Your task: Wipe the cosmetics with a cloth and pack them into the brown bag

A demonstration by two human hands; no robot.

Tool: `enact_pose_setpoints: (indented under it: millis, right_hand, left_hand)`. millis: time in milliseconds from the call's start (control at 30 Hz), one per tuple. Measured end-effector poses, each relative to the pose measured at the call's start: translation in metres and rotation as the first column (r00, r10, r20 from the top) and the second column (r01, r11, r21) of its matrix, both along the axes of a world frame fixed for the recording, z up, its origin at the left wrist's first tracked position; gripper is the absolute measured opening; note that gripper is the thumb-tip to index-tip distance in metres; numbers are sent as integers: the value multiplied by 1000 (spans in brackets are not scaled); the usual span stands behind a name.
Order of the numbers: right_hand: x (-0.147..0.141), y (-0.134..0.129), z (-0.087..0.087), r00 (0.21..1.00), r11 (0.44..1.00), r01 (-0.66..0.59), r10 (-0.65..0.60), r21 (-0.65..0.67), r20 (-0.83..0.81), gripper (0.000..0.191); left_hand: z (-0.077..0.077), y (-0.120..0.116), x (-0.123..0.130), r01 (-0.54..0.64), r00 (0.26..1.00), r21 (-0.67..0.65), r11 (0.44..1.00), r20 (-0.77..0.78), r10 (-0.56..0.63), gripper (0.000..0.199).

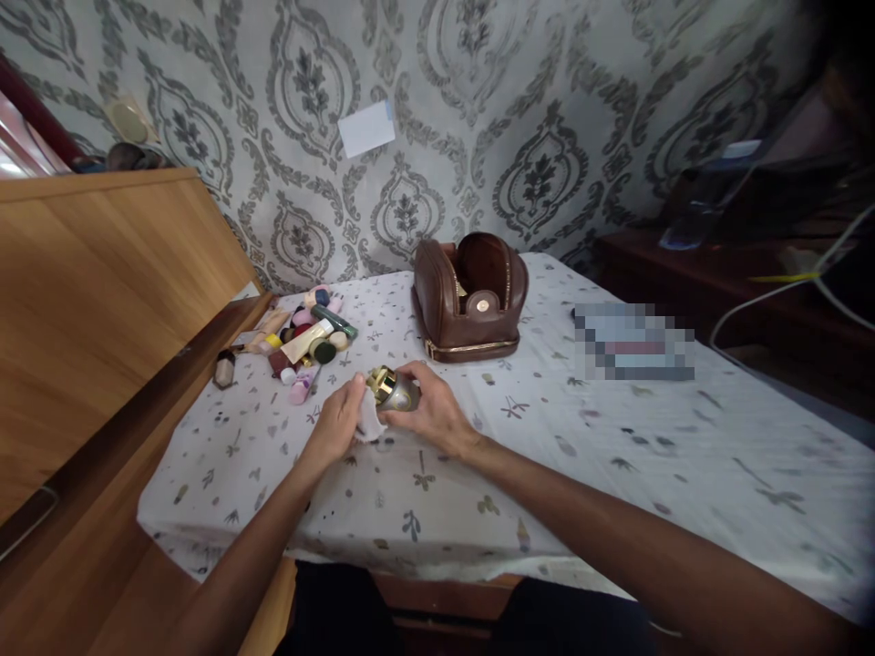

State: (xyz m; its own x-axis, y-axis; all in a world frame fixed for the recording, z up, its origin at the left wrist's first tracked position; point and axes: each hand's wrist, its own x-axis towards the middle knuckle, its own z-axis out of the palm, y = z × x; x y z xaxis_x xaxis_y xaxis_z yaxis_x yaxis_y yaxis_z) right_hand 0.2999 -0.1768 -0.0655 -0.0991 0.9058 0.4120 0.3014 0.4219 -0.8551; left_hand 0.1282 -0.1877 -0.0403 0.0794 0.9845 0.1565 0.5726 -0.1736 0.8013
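In my right hand is a grey bottle with a shiny gold cap, lying on its side with the cap toward the left. The fingers and thumb wrap round its base end. My left hand pinches a white cloth or tissue against the cap end. Part of the cap is hidden by the cloth. Beyond both hands stands a brown leather cosmetic bag, its top unzipped and gaping; little of its inside shows.
Left of the bag lies a pile of cosmetics, with a cream tube, a dark green tube and a pink bottle. A blurred-out flat object lies on the right of the patterned tablecloth. A wooden panel borders the left.
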Motion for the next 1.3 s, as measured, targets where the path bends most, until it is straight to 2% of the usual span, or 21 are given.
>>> enact_pose_setpoints:
  millis: [100,167,233,333,467,600,700,800,933,1067,1167,1300]
  right_hand:
    - [4,4,-2,999,994,37,-40,105,26,40]
    - [7,6,-4,997,987,52,-61,151,51,33]
    - [8,7,-6,996,982,50,-64,180,69,28]
    - [9,7,-9,995,978,24,-43,206,90,29]
    - [7,7,-12,985,972,47,-84,231,152,24]
    - [7,4,-11,967,964,-47,-22,262,254,21]
    - [6,1,-10,949,943,-147,50,298,310,25]
    - [4,-1,-9,944,928,-191,85,321,319,41]
    - [3,-1,-7,957,947,-227,174,229,230,54]
    - [4,1,-3,989,988,-141,138,67,47,54]
    - [5,4,-1,996,996,-84,84,-2,-15,52]
    - [5,6,-2,1000,999,-18,17,-46,-22,48]
  left_hand:
    - [-6,-2,0,51,991,-214,976,131,-23,66]
    - [-9,-5,-1,114,979,-233,966,192,-69,59]
    - [-9,-8,-2,160,973,-162,974,190,-128,49]
    - [-5,-13,-4,173,981,-39,984,95,-169,37]
    - [3,-16,-4,116,991,121,986,-80,-107,34]
    - [11,-12,0,122,979,235,964,-190,-77,34]
    - [15,-1,1,123,979,289,949,-194,-68,32]
    - [14,17,-3,83,996,204,976,-55,-73,29]
    - [1,37,-11,72,961,-39,997,270,-58,21]
    - [-8,36,-17,76,945,-26,997,319,-63,27]
    - [-6,26,-19,118,965,79,990,226,-133,37]
    - [3,9,-17,211,977,266,941,-94,-193,44]
